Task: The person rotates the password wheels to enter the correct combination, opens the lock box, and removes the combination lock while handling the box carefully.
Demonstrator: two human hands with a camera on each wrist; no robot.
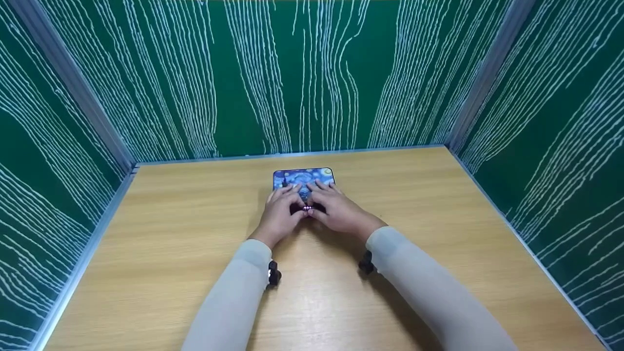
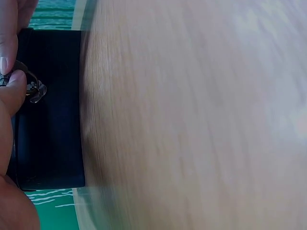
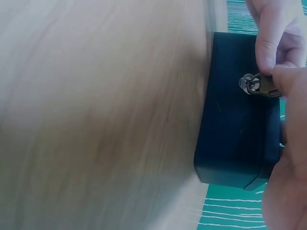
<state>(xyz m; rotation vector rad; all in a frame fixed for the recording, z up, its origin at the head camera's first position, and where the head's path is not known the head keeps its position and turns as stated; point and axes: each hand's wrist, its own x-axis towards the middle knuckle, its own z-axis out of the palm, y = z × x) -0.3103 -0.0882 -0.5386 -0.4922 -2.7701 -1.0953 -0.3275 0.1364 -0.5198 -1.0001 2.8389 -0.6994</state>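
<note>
A small box has a blue painted swirl lid and a plain dark front, and stands on the wooden table. Through a clear fitting on that front hangs a small bronze-coloured padlock, tilted up from the box. My left hand pinches the padlock from the left, thumb in front, its other fingers reaching over the lid. From the other side my right hand pinches it too, thumb tip close to the left one, fingers also over the lid. Ribbed wheels show between the thumbs; the thumbs hide part of the padlock.
The wooden table extends around the box on every side. Green panels with white wavy lines enclose it at the back, left and right. Dark wrist cameras sit under both sleeves.
</note>
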